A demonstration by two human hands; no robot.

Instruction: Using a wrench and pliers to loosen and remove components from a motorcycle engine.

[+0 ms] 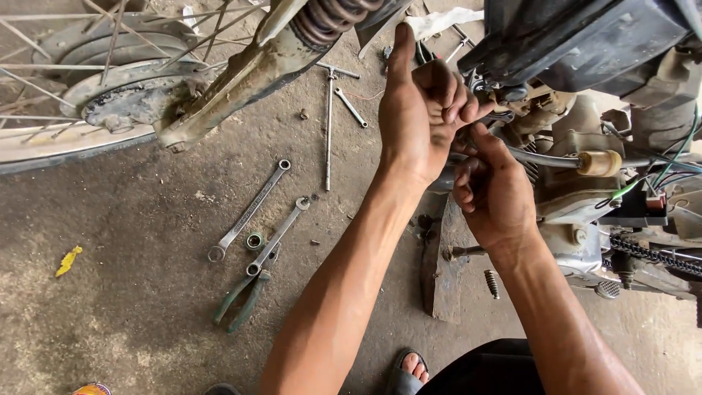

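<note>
While curled, both hands' fingers (pixel 457 110) (tightly) pinch cable (pixel 545 157)

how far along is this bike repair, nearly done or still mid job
Mid job, by the look of it. Done: panels seem off, with the engine and chain exposed. In hand: the left hand and right hand both work at a small part by the cable; their grip hides it. Left: wrenches, pliers and a loose bearing lie on the floor, so reassembly probably remains.
</note>
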